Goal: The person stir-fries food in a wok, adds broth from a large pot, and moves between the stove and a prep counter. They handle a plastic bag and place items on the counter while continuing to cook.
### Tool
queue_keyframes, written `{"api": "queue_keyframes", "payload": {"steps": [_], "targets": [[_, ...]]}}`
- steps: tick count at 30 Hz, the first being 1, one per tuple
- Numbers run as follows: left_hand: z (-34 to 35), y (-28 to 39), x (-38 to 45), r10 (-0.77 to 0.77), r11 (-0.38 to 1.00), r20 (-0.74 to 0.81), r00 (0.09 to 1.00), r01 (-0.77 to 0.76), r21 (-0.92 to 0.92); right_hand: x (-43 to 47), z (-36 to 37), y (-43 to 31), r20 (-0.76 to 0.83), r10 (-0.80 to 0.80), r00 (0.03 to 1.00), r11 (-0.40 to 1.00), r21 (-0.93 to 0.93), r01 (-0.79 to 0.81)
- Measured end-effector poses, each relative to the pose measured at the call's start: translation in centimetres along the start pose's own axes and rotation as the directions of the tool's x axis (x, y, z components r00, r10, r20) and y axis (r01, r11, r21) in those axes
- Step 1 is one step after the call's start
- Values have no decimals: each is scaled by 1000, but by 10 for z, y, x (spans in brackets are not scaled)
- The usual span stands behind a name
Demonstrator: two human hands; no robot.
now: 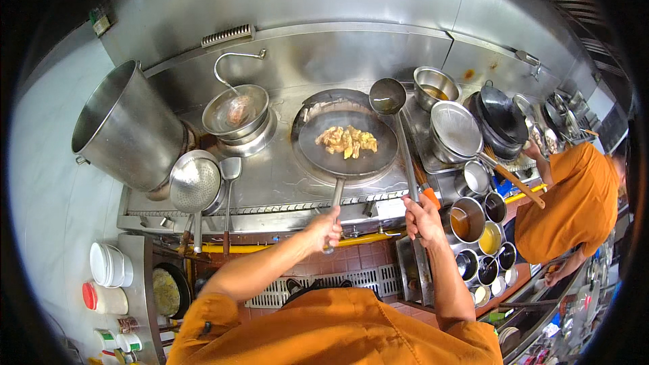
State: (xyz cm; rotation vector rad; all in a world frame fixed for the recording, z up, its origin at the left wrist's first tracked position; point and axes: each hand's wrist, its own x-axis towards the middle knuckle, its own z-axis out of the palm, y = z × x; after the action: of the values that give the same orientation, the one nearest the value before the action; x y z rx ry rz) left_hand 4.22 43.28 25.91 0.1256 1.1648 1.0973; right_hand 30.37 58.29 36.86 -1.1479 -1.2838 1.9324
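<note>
My left hand [325, 228] is closed around the metal handle of a dark wok [324, 154], which rests over the round burner opening [332, 97]. Browned, yellowish food pieces [347, 141], perhaps meat, lie together in the middle of the wok. In my right hand [423, 219] is the long handle of a steel ladle [388, 96]. Its dark bowl hangs beyond the wok's right rim and looks to hold some liquid. Close to my right hand lies a brush with an orange grip [431, 197].
A tall stockpot [127, 126] and a perforated skimmer [195, 181] stand left. A steel bowl [236, 111] sits beneath a curved faucet [236, 53]. Rightward are a mesh strainer [456, 128], several sauce containers [467, 219] and a co-worker in orange [573, 203]. A yellow pipe [372, 240] runs along the stove front.
</note>
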Motion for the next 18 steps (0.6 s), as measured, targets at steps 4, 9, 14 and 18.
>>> {"api": "queue_keyframes", "payload": {"steps": [4,9,14,18], "targets": [[-9,-17,-3,-41,999,-32,999,41,2,-1,2,1,24,16,1000,1000,-4,-16],[-11,-11,0,-207,976,25,978,208,-63,-1,5,4,7,-7,1000,1000,-19,8],[-14,-14,-3,-133,990,-46,990,135,45,-1,7,7,39,19,999,999,32,-20],[-4,-11,-22,-392,917,-44,919,386,-104,2,7,7,6,20,1000,1000,2,-20]]}}
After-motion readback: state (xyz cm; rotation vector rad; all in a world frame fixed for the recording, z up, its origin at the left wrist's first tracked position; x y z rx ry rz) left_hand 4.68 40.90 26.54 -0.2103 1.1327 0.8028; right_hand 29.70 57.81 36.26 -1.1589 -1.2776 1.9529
